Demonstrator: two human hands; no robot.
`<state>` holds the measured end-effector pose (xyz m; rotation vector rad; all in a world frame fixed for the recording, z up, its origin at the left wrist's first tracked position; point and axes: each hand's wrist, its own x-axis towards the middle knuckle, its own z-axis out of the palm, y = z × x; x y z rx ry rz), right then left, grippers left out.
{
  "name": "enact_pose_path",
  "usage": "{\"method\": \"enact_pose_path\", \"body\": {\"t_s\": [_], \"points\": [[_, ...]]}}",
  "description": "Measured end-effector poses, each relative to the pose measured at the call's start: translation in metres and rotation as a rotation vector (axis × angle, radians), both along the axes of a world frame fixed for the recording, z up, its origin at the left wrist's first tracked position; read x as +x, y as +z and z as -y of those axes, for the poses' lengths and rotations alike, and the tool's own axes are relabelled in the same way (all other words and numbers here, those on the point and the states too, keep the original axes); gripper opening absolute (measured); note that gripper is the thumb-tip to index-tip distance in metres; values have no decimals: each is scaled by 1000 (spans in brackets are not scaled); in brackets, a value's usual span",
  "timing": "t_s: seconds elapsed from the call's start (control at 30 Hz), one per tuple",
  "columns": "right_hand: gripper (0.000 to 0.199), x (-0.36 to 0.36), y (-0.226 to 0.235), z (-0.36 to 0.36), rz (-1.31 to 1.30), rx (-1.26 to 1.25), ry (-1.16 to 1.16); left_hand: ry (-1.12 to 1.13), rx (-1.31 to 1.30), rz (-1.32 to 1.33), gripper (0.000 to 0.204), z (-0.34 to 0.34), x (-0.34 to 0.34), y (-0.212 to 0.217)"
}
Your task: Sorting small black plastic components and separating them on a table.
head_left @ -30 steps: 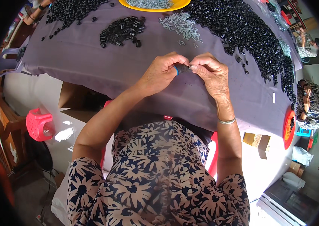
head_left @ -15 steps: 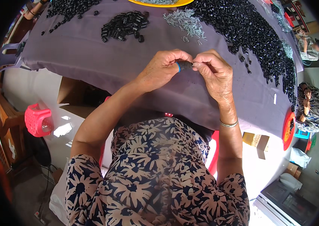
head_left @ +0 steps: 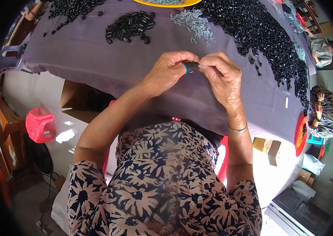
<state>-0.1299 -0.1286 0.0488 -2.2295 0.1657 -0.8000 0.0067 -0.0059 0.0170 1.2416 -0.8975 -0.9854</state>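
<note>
Above the near part of the cloth, my left hand (head_left: 164, 74) and my right hand (head_left: 227, 80) meet at the fingertips. A dark finger cover with a blue rim (head_left: 191, 67) sits on my left thumb. Both hands are closed in a pinch; whatever lies between the tips is too small and hidden to name. Beyond them are a small pile of black plastic pieces (head_left: 130, 28) and a scatter of silvery screw-like pins (head_left: 194, 24). A large heap of small black parts (head_left: 262, 33) spreads along the right.
The table is covered with a purple-grey cloth (head_left: 83, 59). A yellow-rimmed tray (head_left: 166, 4) of pins stands at the far edge, with another black heap (head_left: 72, 10) at far left. A pink stool (head_left: 39, 126) is on the floor. Other people (head_left: 323, 112) sit at the right.
Both hands have shifted very slightly left, still joined at the fingertips, and the covered left thumb has turned a little. The piles stay as they were.
</note>
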Motion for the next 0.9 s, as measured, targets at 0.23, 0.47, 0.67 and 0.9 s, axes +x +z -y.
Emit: {"method": "enact_pose_path", "body": {"t_s": [0.23,0.47,0.67,0.9], "points": [[12,-1,-7,6,38,340,98,-39,-18,-86,19,0,3,2],[15,-4,4,5,33,118,75,-95,10,41,20,-5,9,1],[15,-12,13,7,-21,135,152,-233,86,-72,21,-8,10,4],[16,-18,18,8,-80,117,204,-234,-32,54,13,-7,7,-7]]}}
